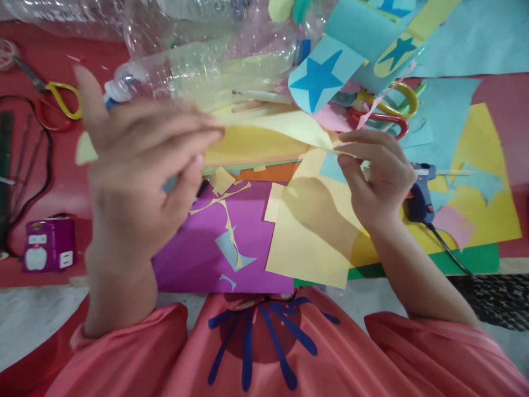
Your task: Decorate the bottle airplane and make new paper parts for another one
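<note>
A pale yellow paper strip (285, 122) stretches between my two hands above the table, twisting toward its right end. My right hand (376, 176) pinches that end between thumb and fingers. At the other end, the fingertips of my left hand (136, 171) are closed on the strip. That hand is slightly blurred, and its thumb sits lower, apart from the fingertips. Below lie a cream paper sheet (314, 231) with a hand's shadow on it and a purple sheet (177, 259) scattered with paper offcuts (233, 248).
Clear plastic bottles (177, 66) lie along the back. Star-decorated blue paper pieces (316, 80) and red-yellow scissors (384, 118) are at the back right. A blue glue gun (421, 193) lies right, its cord trailing forward. More scissors (58, 105) and a purple box-shaped device (48, 244) are left.
</note>
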{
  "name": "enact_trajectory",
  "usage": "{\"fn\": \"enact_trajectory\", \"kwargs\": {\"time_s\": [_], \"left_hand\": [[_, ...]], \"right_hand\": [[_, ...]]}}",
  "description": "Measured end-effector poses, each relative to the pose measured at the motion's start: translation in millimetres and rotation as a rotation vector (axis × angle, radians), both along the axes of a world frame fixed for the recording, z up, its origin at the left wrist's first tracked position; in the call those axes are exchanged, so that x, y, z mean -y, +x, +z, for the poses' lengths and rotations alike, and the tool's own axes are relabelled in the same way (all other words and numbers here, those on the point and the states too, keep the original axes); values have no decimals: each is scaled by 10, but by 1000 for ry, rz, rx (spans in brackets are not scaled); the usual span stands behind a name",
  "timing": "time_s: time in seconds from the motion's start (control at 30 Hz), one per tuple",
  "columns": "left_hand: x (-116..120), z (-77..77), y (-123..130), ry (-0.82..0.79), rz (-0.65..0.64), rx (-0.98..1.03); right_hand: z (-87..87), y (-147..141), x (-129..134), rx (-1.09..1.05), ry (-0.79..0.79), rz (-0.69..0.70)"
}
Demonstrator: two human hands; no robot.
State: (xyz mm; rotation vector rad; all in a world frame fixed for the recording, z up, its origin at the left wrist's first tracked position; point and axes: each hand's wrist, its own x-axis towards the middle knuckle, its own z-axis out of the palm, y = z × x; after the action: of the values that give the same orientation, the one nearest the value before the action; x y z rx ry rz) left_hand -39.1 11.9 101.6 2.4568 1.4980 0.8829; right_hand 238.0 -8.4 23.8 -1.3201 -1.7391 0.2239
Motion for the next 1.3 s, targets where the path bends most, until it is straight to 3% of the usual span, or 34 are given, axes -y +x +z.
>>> {"fn": "enact_trajectory", "kwargs": {"time_s": [0.03, 0.13, 0.27, 0.33, 0.43, 0.57, 0.63, 0.7, 0.8, 0.9, 1.1, 1.23, 1.3], "left_hand": [[89, -44, -33, 67, -102, -60], [389, -234, -113, 127, -247, -155], [790, -510, -93, -52, -403, -237], [941, -613, -30, -108, -411, -235], [1054, -702, 56, -230, -517, -265], [979, -784, 11, -330, -580, -146], [877, -852, -74, -290, -441, -29], [771, -933, -166, -259, -140, -116], [653, -1051, -286, -275, 64, -215], [599, -1164, -411, -267, 90, -245], [524, -1355, -694, -127, 233, -182], [544, -1227, -638, -61, 253, -197], [604, -1105, -498, -71, 119, -214]], "right_hand": [[16, 24, 62, 18, 12, 5], [3, 153, 277, 112, -4, 69], [-82, 411, 599, 283, -76, 143], [-88, 530, 757, 384, -148, 206], [-29, 622, 956, 549, -295, 237], [39, 502, 1083, 620, -399, 338], [2, 367, 1080, 618, -382, 421], [-83, 239, 1055, 620, -330, 471], [-233, 146, 1018, 670, -330, 435], [-316, 173, 1004, 676, -349, 428], [-317, 261, 986, 660, -332, 402], [-358, 239, 986, 642, -327, 366], [-390, 215, 979, 620, -321, 340]]}}
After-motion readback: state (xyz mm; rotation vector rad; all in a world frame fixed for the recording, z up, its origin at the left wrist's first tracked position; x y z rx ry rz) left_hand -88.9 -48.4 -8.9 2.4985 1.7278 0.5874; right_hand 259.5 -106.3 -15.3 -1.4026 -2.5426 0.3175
